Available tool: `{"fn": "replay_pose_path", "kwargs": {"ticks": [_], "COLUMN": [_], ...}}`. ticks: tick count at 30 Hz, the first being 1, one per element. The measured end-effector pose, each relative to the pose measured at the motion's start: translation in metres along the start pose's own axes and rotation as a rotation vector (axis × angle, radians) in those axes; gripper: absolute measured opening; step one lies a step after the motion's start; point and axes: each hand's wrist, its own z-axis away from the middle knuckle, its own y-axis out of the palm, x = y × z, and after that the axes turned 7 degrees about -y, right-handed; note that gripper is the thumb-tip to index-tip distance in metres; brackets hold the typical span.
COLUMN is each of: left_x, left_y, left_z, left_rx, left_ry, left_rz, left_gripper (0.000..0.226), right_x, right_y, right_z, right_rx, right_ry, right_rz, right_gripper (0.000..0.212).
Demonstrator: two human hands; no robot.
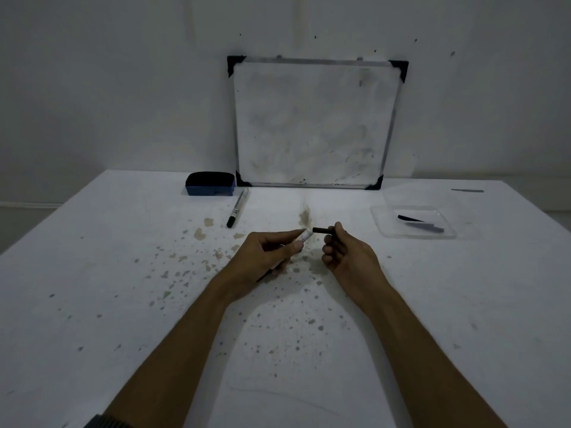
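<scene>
My left hand [268, 253] grips a white marker body [304, 235], its end pointing right. My right hand [346, 248] pinches a short black cap [323, 230] between thumb and fingers. A small gap separates the cap from the marker's end. Both hands hover just above the stained white table [123, 273], near its middle. A second marker [237, 208] with a black cap lies on the table farther back and to the left. A small whiteboard [312, 125] with black corners leans against the wall at the back.
A blue and black eraser [210, 183] sits to the left of the whiteboard's base. A clear plastic tray [383, 217] at the right holds dark flat pieces. Brown stains dot the table's middle. A dark strip [467, 190] lies at the far right.
</scene>
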Motion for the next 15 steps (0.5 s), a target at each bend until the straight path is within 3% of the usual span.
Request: {"fn": "replay_pose_path", "kwargs": {"ticks": [3,8,11,15], "left_x": [0.0,-0.001,-0.001,-0.002], "left_y": [0.001,0.002,0.004,-0.001], "left_z": [0.001,0.004,0.005,0.004], "left_rx": [0.018,0.023,0.037,0.004], "left_ry": [0.011,0.002,0.022,0.018], "left_rz": [-0.021,-0.071,-0.145,-0.118], "left_gripper": [0.033,0.029,0.025,0.024], "right_x": [-0.002,0.004,0.005,-0.004], "right_y": [0.0,-0.006,-0.004,0.011], "right_z": [0.0,0.003,0.008,0.018], "right_rx": [0.005,0.035,0.109,0.026], "right_ry": [-0.056,-0.32,-0.387,-0.508], "right_rz": [0.118,0.575,0.637,0.682], "right_gripper": [0.024,0.023,0.024,0.026]}}
